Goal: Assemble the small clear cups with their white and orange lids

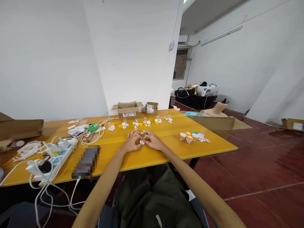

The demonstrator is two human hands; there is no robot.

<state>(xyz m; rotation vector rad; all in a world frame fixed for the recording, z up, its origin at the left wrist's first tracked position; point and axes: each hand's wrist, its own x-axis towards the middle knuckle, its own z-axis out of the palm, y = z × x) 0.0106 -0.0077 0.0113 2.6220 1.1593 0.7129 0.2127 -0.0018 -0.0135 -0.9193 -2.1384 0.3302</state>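
Note:
My left hand [132, 141] and my right hand [152, 140] meet over the middle of the yellow table. Between their thumbs and fingers they pinch a small round white plastic part [142, 142]; its exact kind is too small to make out. Just beyond my fingertips lie a few more small white pieces, partly covered by my hands. A row of little clear cups, orange rings [141, 124] and white plastic pieces [124, 125] runs across the table behind them. To the right stands a cluster of small jars with orange, white and green lids [189, 138], beside loose white parts [203, 138].
Two cardboard boxes, a wide open one [128, 112] and a small one [151, 109], stand against the wall. A white power strip [59, 160] with tangled cables and a dark phone [86, 161] occupy the left side. The table [223, 147] ends at the right over a red floor.

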